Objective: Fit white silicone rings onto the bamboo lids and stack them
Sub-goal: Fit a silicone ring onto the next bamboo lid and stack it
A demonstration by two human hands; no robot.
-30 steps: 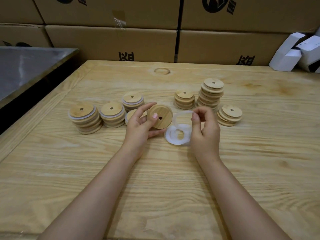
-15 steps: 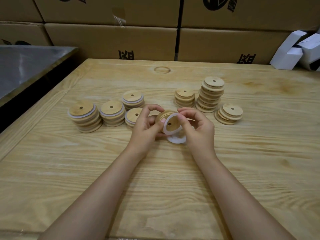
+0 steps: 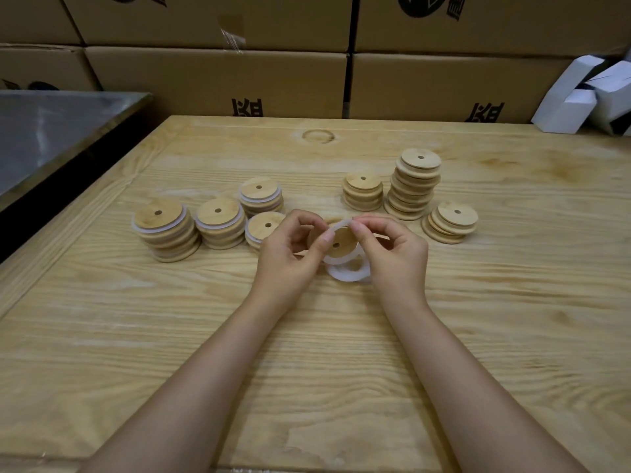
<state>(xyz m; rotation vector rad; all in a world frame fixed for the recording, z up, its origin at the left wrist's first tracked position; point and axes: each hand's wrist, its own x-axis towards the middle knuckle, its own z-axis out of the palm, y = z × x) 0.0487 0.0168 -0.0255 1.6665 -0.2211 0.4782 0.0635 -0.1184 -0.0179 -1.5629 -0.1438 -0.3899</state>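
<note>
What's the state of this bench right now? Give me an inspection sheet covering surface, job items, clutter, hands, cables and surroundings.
Surface: wooden table, pale grain.
Job's things: one bamboo lid held on edge above the table, with a white silicone ring partly round its rim; loose rings on the table beneath it; four ringed stacks on the left; three bare stacks on the right.
Clutter: white cartons at the far right corner.
Hands: left hand grips the lid; right hand pinches the ring at the lid's top.
Cables: nothing seen.
Surroundings: cardboard boxes behind the table; metal surface to the left.
</note>
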